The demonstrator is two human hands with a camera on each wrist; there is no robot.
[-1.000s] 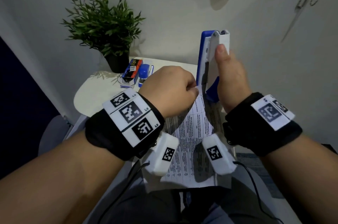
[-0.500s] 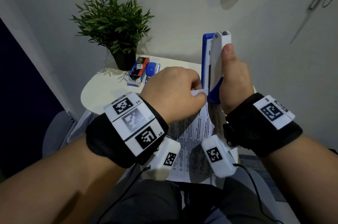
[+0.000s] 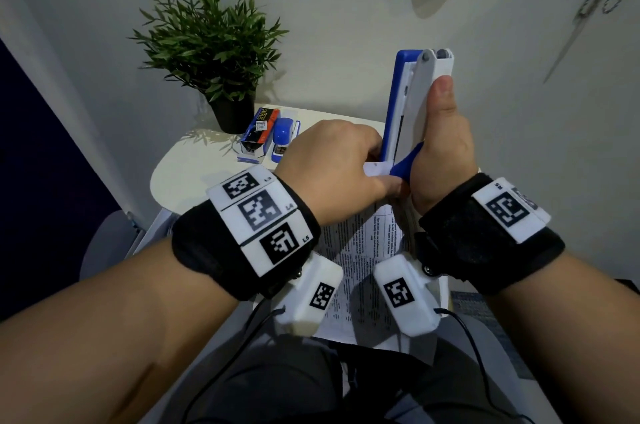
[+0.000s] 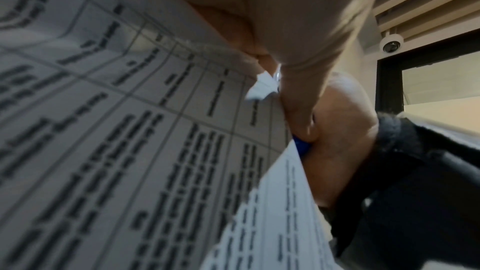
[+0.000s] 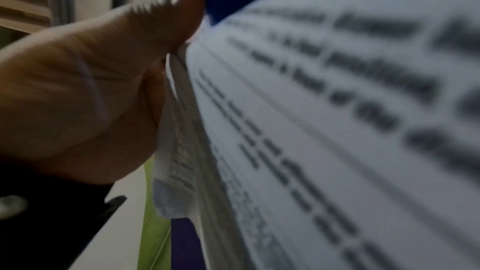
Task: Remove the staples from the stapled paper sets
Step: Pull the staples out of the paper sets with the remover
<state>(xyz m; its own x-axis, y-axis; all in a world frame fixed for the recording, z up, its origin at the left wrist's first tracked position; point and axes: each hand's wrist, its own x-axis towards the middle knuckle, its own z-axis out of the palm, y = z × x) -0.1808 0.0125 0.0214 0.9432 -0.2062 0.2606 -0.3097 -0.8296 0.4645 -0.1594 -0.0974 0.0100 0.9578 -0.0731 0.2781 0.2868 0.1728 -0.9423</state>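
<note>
The paper set (image 3: pixel 360 261) hangs from between the two hands down toward six o'clock, over the person's lap, its printed sheets fanning apart in the wrist views. Its top corner sits at the centre of the head view, pinched by the left hand (image 3: pixel 332 167), whose thumb and curled fingers clamp the folded white corner. At three o'clock of that hand, touching it, the right hand (image 3: pixel 440 153) grasps a stapler (image 3: pixel 412 105) held upright, thumb laid straight up its white side and pointing to twelve o'clock, the blue tip meeting the paper corner. Whether a staple is caught there cannot be told. On the table (image 3: pixel 180 181) at ten o'clock stand a plant (image 3: pixel 207 42) in a dark pot, a staples box (image 3: pixel 258 132) and, just beside it, a small blue stapler (image 3: pixel 284 139).
</note>
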